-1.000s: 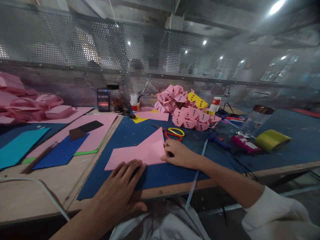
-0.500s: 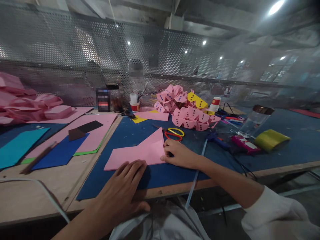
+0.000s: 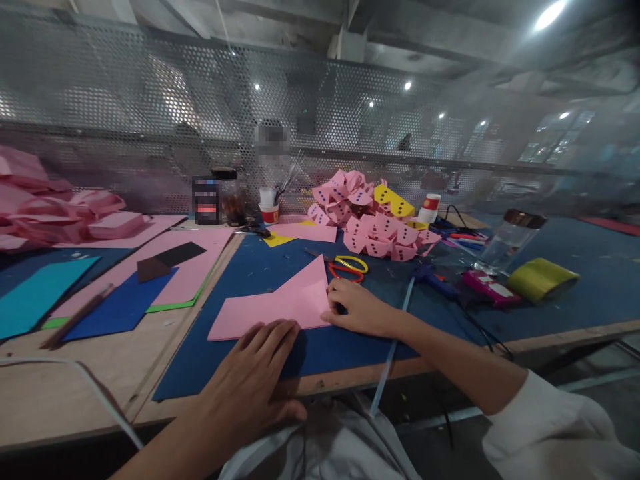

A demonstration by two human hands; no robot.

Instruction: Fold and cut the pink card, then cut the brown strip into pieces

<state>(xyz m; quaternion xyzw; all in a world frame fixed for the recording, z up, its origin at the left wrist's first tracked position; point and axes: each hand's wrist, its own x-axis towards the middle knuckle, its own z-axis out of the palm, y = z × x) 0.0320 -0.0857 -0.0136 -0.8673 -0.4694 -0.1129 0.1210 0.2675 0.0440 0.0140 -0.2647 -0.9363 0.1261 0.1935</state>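
Observation:
A folded sheet of pink paper (image 3: 270,310) lies on the blue mat (image 3: 240,267) in front of me, with one corner standing up in a point at its right end. My left hand (image 3: 265,360) rests flat on the paper's near edge, fingers stretched out and thumb apart. At the right edge of the paper, my right hand (image 3: 357,307) has its fingers curled and pinched on it. Just beyond that hand lie scissors (image 3: 350,268) with a red and a yellow handle loop.
Folded pink paper pieces with dots (image 3: 380,233) are heaped behind. To the right are a blue glue gun (image 3: 435,280), a magenta object (image 3: 490,288), a yellow-green roll (image 3: 545,279) and a clear jar (image 3: 513,240). Coloured sheets (image 3: 125,303) and a brown stick (image 3: 80,313) lie left.
My left hand has slid slightly to the right along the paper's near edge. The right hand and the paper stay where they were.

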